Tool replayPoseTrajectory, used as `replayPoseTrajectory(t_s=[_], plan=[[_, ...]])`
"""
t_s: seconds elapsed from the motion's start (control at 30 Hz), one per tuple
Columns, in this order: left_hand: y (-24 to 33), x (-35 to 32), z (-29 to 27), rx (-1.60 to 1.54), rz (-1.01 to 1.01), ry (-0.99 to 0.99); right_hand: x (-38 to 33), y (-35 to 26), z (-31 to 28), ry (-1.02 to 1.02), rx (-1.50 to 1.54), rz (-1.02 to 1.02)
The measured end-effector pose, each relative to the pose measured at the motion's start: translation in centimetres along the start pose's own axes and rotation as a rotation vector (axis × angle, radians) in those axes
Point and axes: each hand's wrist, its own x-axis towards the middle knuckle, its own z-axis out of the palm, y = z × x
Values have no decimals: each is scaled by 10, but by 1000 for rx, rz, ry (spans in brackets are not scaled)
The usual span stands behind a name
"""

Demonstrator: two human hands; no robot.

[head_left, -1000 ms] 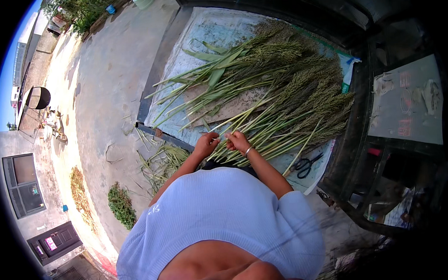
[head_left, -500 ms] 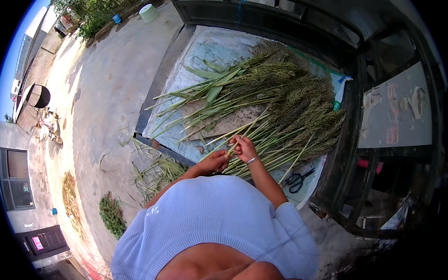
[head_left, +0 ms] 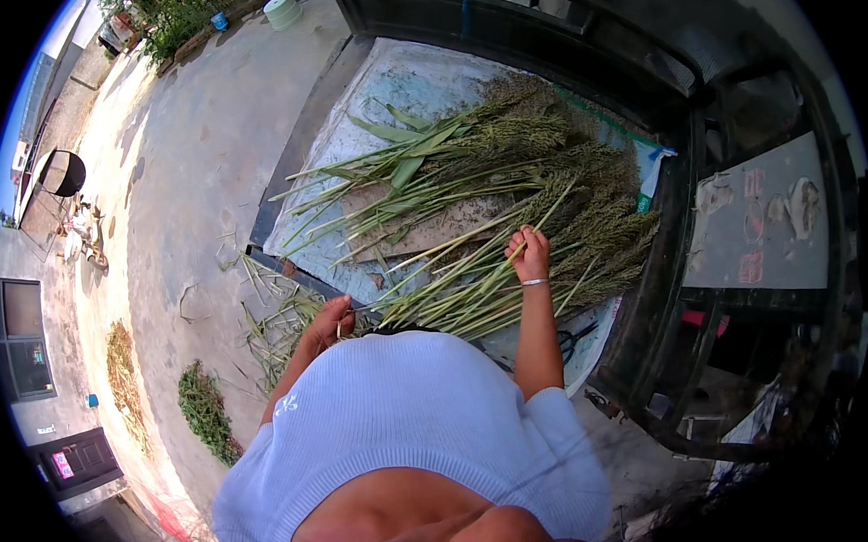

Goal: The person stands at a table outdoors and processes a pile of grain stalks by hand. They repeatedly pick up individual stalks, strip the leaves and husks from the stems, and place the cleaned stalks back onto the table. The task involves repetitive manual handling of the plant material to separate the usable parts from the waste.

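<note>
Long green stalks with drooping, seedy heads (head_left: 594, 203), much like broomcorn, lie in a heap on a pale sheet (head_left: 403, 81) spread over a dark metal cart bed. My right hand (head_left: 529, 254) is closed on a stalk (head_left: 558, 206) above the heap, whose top slants up and away to the right. Lower and to the left, close to my body, my left hand (head_left: 332, 320) is closed near the cut stalk ends. Something thin shows at its fingertips, too small to make out. Black-handled scissors (head_left: 578, 337) lie beyond my right forearm, which partly covers them.
Stripped leaves (head_left: 288, 324) are piled on the ground by the bed's left corner. A green plant heap (head_left: 208, 413) lies further left on the concrete. The cart's black rail (head_left: 531, 43) closes off the far side; a grey panel (head_left: 762, 217) stands at right.
My hands were together over the stalks and have moved apart. My right hand went right and away with a stalk; my left went left and nearer my body.
</note>
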Motion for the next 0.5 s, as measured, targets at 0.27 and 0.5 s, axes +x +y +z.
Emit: replayPoseTrajectory(t_s=[0.27,0.5], plan=[[-52,-120,-154,1240,-358,875,8,-3,14,93,-193,-64],[-14,-55,-109,1330,41,1004,11,42,49,162,-278,-133]])
